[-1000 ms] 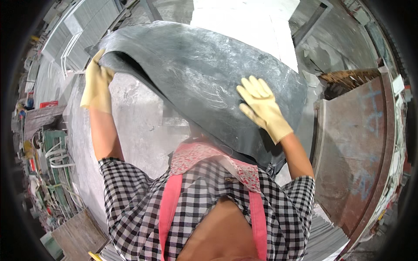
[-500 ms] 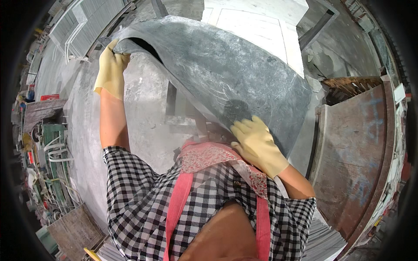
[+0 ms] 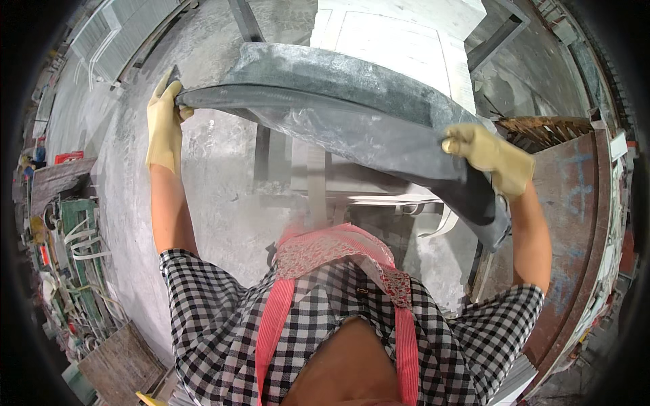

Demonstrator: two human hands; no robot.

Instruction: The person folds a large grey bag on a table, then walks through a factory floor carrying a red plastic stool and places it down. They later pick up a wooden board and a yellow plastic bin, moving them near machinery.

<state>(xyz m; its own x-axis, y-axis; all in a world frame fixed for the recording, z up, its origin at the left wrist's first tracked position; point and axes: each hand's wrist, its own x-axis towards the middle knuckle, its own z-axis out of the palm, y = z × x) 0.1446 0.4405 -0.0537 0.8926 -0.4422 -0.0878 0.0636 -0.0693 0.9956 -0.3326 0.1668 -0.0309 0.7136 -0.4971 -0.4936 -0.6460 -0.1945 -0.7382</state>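
Both gloved hands clamp a grey sheet (image 3: 365,115) held up at chest height over the dusty floor (image 3: 223,203), left hand (image 3: 164,122) pinching its left edge, right hand (image 3: 489,157) fisted on the right edge, sheet sagging between, probably rubber.

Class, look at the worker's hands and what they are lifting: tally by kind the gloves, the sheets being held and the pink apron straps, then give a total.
Yellow gloves: 2, on the left hand and the right hand
Grey sheet, gripped at both ends: 1
Pink apron straps: 2
Total: 5
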